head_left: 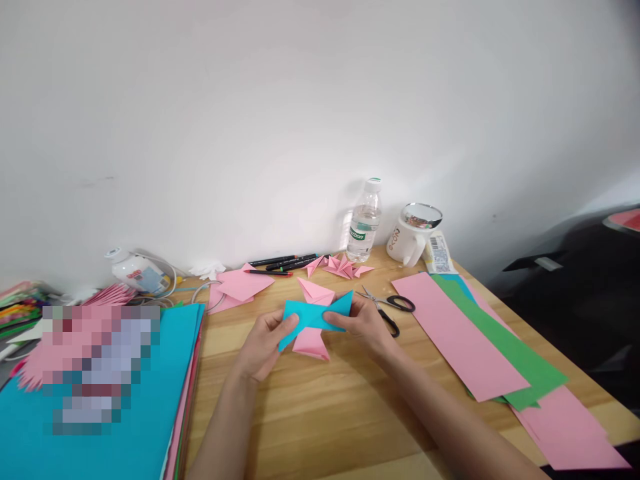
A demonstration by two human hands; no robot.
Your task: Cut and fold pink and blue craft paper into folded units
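Between my two hands is a folded piece of blue paper [313, 316], held a little above the wooden table. My left hand [265, 340] pinches its left end, thumb on top. At the right end my right hand [367, 325] grips it the same way, thumb pressed on the face. Pink folded paper [311, 343] shows above and below the blue piece; whether the two are joined I cannot tell. A pair of scissors [393, 310] with black handles lies just right of my right hand, blades partly spread.
Pink strips [460, 340] and green paper [540, 380] lie at the right. A water bottle [365, 223], a white mug [410, 240], pens [285, 262] and pink folded pieces [341, 267] line the wall. Large blue sheets [150, 400] are stacked at the left.
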